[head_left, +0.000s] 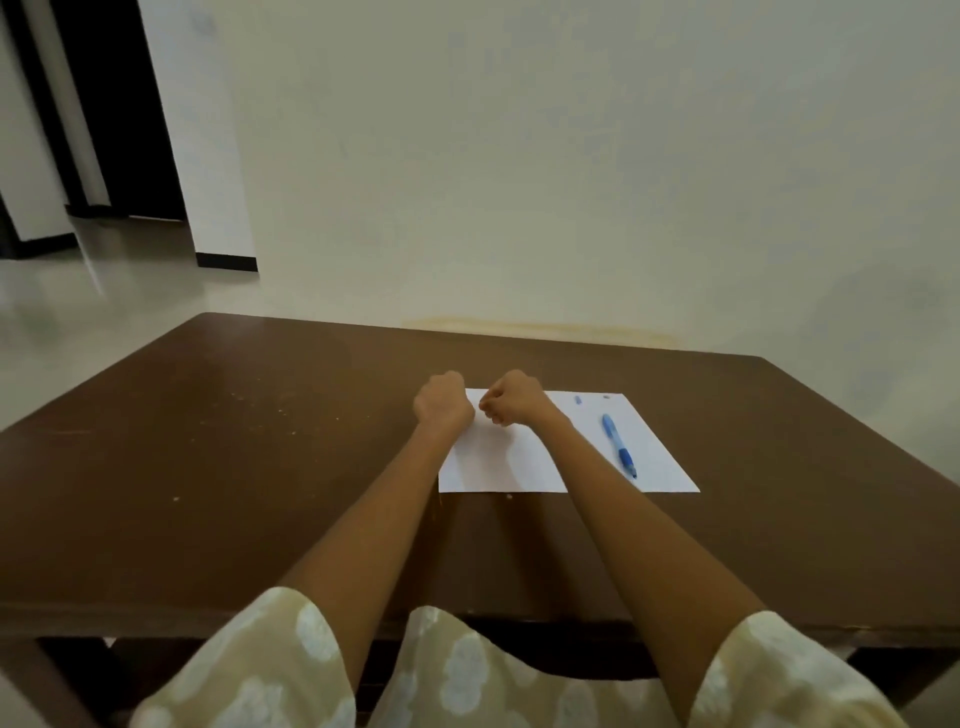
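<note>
Two short patterned sleeves (270, 654) are seen nearest, at the near edge of the brown table (208, 467), and from them both bare forearms are stretched straight out across it. Further out, a white sheet of paper (587, 457) is laid flat on the table, right of centre, and its near left part is crossed and partly hidden by the right forearm. A blue pen (619, 446) is found lying at an angle on the sheet's right half, well apart from both hands. At the sheet's far left corner the left hand (444, 404) and the right hand (515, 401) are held close together, almost touching. The right hand's fingers (491, 413) are curled in over the paper. The left hand's are hidden behind its back, so a grip on the corner cannot be told for either. Two small specks (577, 399) are spotted by the sheet's far edge. Beyond, the table is backed by a pale wall (571, 182), with a dark doorway (119, 130) off left.
</note>
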